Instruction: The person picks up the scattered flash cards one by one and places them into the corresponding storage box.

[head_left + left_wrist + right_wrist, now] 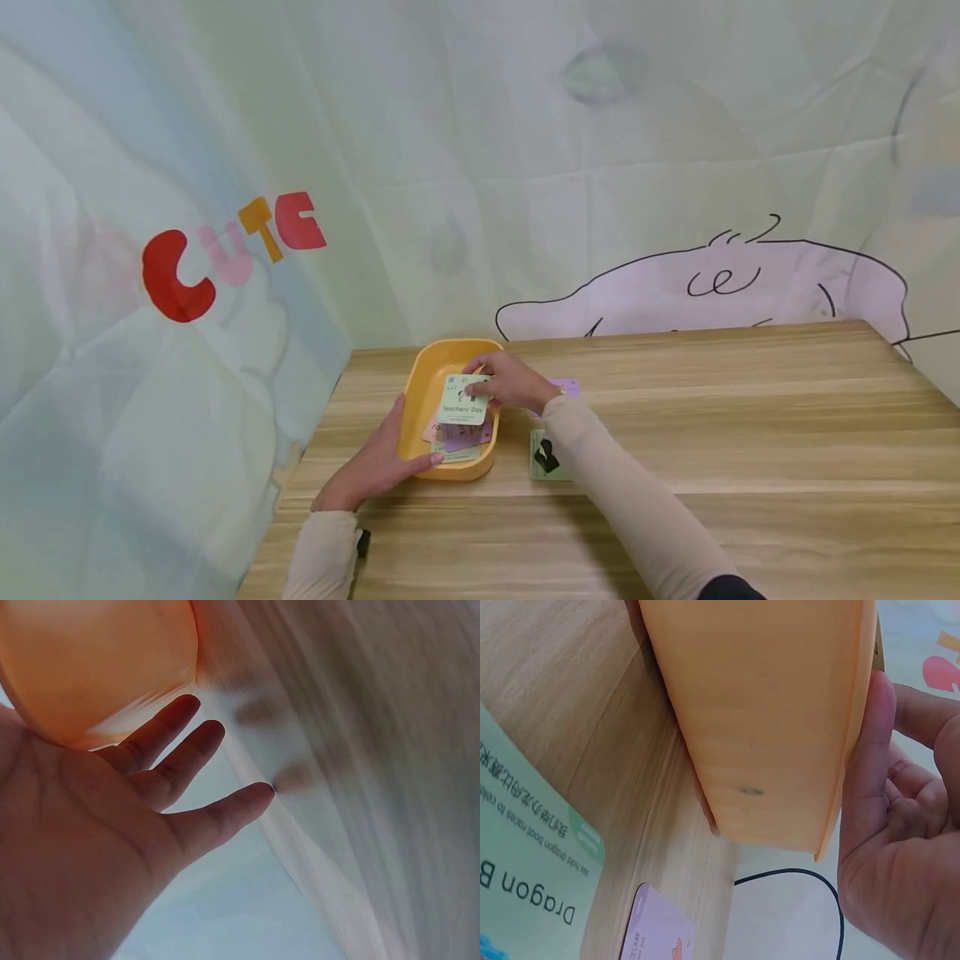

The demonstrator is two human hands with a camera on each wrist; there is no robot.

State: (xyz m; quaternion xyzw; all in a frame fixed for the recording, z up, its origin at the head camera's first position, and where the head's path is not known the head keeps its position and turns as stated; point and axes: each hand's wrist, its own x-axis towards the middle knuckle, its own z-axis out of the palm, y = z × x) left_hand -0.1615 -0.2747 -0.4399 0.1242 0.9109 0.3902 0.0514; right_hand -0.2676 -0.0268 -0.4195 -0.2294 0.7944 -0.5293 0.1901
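A yellow-orange plastic tray (422, 392) stands on the wooden table, several cards lying inside it. Over those cards, my right hand (513, 379) pinches a pale green card (462, 407) printed "Teachers' Day". The right wrist view has this hand (907, 825) beside the tray's outer wall (757, 712), its fingers bent at the rim. My left hand (378, 458) rests along the tray's left side, thumb by the front rim. In the left wrist view, three fairly straight fingers of that hand (97, 817) spread out under the tray's wall (105, 660).
Right of the tray, a green card (547, 460) and a purple card (567, 387) lie on the wooden table (750, 450), both partly behind my right arm. The right wrist view shows "Dragon B..." on the green card (532, 855). A printed cloth (450, 167) hangs behind the table.
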